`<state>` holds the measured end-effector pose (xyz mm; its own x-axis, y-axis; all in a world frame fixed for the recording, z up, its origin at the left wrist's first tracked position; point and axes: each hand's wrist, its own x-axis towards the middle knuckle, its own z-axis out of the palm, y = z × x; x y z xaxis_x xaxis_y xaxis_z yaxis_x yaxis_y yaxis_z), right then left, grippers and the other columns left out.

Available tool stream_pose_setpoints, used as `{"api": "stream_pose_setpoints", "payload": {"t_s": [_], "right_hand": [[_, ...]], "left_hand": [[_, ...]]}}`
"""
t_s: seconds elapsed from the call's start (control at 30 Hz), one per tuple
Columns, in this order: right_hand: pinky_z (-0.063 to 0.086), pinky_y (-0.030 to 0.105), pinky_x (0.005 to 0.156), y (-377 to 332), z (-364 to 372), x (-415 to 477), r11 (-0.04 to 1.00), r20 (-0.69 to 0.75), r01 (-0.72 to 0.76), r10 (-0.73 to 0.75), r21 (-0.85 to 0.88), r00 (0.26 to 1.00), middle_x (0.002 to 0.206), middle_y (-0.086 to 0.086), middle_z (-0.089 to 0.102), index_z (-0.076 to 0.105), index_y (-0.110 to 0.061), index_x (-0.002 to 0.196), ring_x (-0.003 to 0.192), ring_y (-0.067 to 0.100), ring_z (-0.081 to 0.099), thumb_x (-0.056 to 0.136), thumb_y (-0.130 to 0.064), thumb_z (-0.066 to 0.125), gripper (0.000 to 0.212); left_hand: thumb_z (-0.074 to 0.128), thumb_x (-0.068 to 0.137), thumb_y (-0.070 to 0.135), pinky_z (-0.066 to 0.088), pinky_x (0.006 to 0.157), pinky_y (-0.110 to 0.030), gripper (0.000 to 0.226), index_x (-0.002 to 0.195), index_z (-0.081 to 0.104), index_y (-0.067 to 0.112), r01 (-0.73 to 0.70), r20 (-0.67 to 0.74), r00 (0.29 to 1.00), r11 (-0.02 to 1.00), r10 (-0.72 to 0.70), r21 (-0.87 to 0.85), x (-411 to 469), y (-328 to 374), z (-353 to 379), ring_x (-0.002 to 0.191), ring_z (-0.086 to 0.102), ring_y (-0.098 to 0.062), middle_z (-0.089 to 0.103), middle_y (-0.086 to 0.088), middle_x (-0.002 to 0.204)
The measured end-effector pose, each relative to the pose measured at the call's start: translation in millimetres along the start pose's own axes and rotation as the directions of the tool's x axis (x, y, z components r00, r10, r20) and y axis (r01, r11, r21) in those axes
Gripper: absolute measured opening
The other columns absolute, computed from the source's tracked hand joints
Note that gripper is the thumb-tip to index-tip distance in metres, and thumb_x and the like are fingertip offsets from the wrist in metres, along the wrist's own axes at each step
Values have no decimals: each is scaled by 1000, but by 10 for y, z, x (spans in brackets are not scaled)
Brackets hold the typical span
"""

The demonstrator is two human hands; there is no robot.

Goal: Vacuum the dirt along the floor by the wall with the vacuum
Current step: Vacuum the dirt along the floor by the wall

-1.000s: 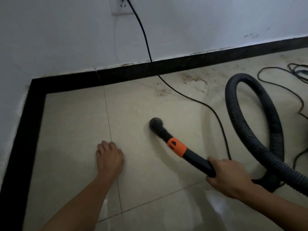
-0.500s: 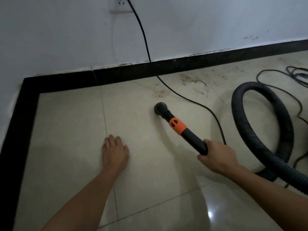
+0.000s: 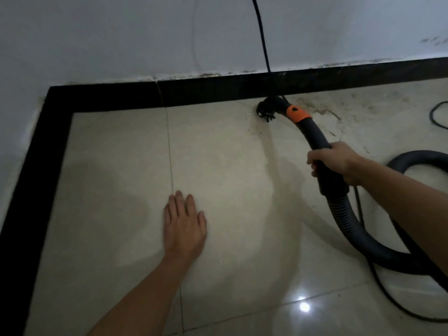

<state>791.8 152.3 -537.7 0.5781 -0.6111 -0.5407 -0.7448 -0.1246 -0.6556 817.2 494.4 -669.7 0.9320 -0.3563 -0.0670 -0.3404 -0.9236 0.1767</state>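
Along the left side the black skirting (image 3: 55,146) is running away to the far corner, where it is turning to follow the wall (image 3: 121,32) rightward. On the pale tiled floor (image 3: 109,190), nearer me, the person's left hand (image 3: 184,229) is lying palm down, its fingers (image 3: 180,202) straight and close together, pressing on the tile. I judge it is propping the body while the person is leaning low. Further right a black power cord (image 3: 261,37) is hanging down the wall and meeting the skirting just behind the brush nozzle (image 3: 266,109). The nozzle is sitting on the floor against the skirting's foot, at the left end of the brownish dirt (image 3: 324,111) spreading rightward along the wall. An orange collar (image 3: 297,115) is joining the nozzle to the curved black tube (image 3: 312,134). The right hand (image 3: 335,161) is gripping that tube, fingers curled fully round it, probably to steer the nozzle along the edge. Behind it the ribbed hose (image 3: 349,224) is looping off to the near right. Most of the dirt is lying right of the nozzle, so the sweep is looking barely begun
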Motion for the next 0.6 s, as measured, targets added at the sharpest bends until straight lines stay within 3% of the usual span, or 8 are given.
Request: {"api": "stream_pose_setpoints", "payload": {"t_s": [0.13,0.23,0.37,0.6], "right_hand": [[55,28,55,-235,-26,282,992,115,-38,24,118,993,65,6,64,59,-5,93,52,19,65,76,-8,69,20],[55,30,57,-253,-5,363,984,227,-69,30,162,973,65,4,62,55,-9,92,55,19,63,76,-10,67,20],[54,33,63,-265,98,288,995,367,-30,-8,99,930,65,5,60,55,-10,83,59,20,62,72,-12,67,16],[55,32,57,-182,-107,115,992,336,-36,-7,122,942,64,5,61,55,-8,90,56,20,62,73,-9,66,20]], "left_hand": [[31,90,36,38,106,-50,61,131,57,-1,19,1,1000,1000,-19,7,13,-10,6,130,45,-43,50,-28,139],[30,90,37,38,107,-50,62,132,56,-1,27,3,1000,1000,-27,16,19,-20,5,131,44,-43,49,-28,140],[29,91,36,39,107,-51,63,132,56,-2,30,5,1000,999,-30,18,18,-2,-23,130,45,-44,49,-29,139],[26,91,35,38,106,-53,64,132,55,-4,15,30,999,999,-16,46,-8,21,-68,128,46,-47,49,-32,138]]}}
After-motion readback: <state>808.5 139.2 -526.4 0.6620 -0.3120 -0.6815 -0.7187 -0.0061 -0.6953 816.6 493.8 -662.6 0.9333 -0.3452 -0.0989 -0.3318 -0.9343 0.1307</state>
